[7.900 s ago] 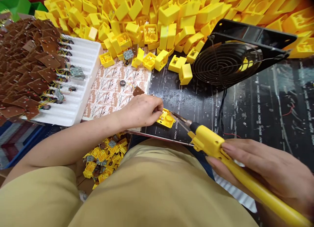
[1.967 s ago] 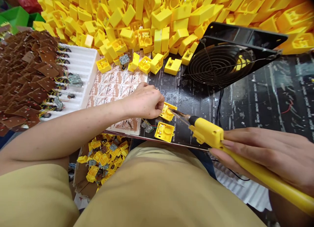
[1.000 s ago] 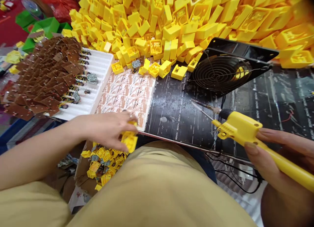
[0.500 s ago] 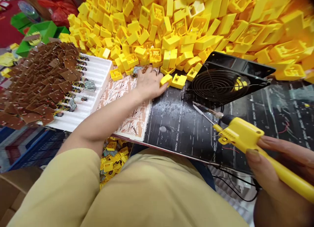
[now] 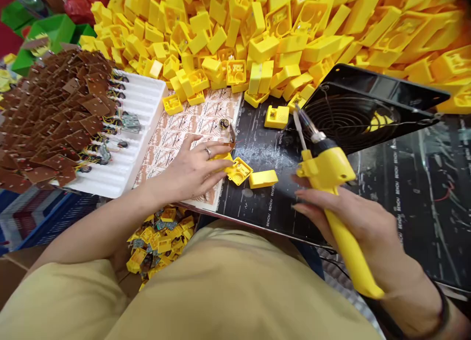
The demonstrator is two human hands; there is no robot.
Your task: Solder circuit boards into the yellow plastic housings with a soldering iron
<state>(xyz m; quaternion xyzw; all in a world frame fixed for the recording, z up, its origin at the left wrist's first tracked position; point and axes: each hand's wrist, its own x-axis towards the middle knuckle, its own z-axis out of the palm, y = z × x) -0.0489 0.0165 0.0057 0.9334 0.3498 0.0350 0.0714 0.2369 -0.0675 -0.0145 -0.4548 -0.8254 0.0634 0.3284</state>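
While our left hand (image 5: pixel 198 169) lies palm down over the near edge of the patterned sheets (image 5: pixel 169 143), its fingers are fanned apart and loosely bent, a ring on one of them. Their tips reach over a partly covered casing (image 5: pixel 222 162), and since the underside of the hand is hidden, we cannot tell whether they pinch it or merely rest on it. Just beside those fingertips we have an open casing (image 5: pixel 240 172), its hollow side facing up, and next to it a boxy casing (image 5: pixel 264 179) that shows us a plain side; both are on the black bench top (image 5: pixel 415 168). Beyond our knuckles, on the sheets, we see a small round part (image 5: pixel 223 123) and a thin brown piece (image 5: pixel 232 135). Our right hand (image 5: pixel 353 222) is closed around the handle of the yellow soldering iron (image 5: pixel 326 168), the fingertips showing past its left side, a dark band (image 5: pixel 444 308) at the wrist. We hold the iron with its two slim prongs pointing away from us, in front of the black fan (image 5: pixel 342 119) and near a lone casing (image 5: pixel 276 117). Across the far side we have the big heap of yellow casings (image 5: pixel 221 31), and to our left a white foam tray (image 5: pixel 136 94) bears a mound of brown circuit boards (image 5: pixel 51 119).
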